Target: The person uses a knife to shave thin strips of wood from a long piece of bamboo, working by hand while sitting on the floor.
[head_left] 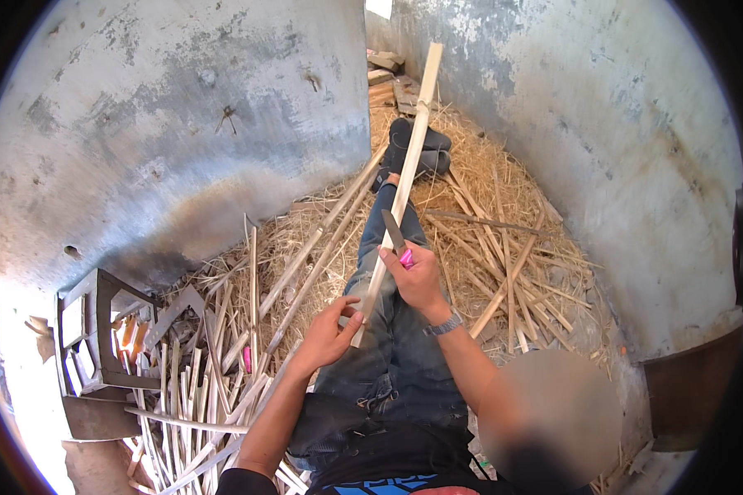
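Mottled, peeling walls (223, 124) rise around a straw-covered floor (491, 169). The right hand (417, 276) grips a knife (395, 231) by its pink handle; the left hand (330, 332), loosely curled, has fingertips at the near end of a pale, bamboo-like strip (409, 165) slanting over the outstretched legs (370, 272). Long, flat and knotted, it should be light, stiff yet springy, best held by its broad faces, clear of splintery edges. Rough split lengths (512, 289) lie beyond.

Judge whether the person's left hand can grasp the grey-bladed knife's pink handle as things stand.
Probably not: the right hand is wrapped around the pink handle, though the left hand is close, beside the long pale wooden strip.
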`<state>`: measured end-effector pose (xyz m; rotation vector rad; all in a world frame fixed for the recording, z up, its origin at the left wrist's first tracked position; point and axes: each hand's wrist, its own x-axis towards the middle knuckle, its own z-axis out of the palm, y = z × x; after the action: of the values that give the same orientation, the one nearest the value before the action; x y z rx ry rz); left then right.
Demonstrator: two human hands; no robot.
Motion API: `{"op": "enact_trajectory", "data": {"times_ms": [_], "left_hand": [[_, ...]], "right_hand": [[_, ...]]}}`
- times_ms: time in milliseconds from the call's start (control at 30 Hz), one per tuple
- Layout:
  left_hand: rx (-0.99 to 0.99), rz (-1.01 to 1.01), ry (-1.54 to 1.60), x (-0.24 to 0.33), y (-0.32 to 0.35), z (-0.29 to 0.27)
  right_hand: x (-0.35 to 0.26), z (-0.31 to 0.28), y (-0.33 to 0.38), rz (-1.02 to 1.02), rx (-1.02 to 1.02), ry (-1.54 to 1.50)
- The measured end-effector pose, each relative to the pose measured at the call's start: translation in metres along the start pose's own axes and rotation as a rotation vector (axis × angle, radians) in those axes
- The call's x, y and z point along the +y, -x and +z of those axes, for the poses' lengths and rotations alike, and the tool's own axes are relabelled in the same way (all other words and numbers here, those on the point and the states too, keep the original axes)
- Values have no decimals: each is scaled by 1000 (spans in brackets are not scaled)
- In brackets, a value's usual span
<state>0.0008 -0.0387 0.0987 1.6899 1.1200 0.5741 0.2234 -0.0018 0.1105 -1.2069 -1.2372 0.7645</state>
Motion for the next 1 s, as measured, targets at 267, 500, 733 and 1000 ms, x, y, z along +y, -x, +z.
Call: {"op": "enact_trajectory", "data": {"times_ms": [267, 500, 733, 1000], "left_hand": [[103, 195, 153, 16, -18, 15], [106, 13, 260, -19, -20, -1], [-167, -389, 346, -51, 0, -15], [-127, -400, 374, -58, 3, -22]], "right_hand": [[-28, 3, 1, 132, -33, -121], [11, 0, 20, 279, -50, -110], [51, -14, 57, 415, -362, 133], [58, 7, 67, 220, -443, 354]]}}
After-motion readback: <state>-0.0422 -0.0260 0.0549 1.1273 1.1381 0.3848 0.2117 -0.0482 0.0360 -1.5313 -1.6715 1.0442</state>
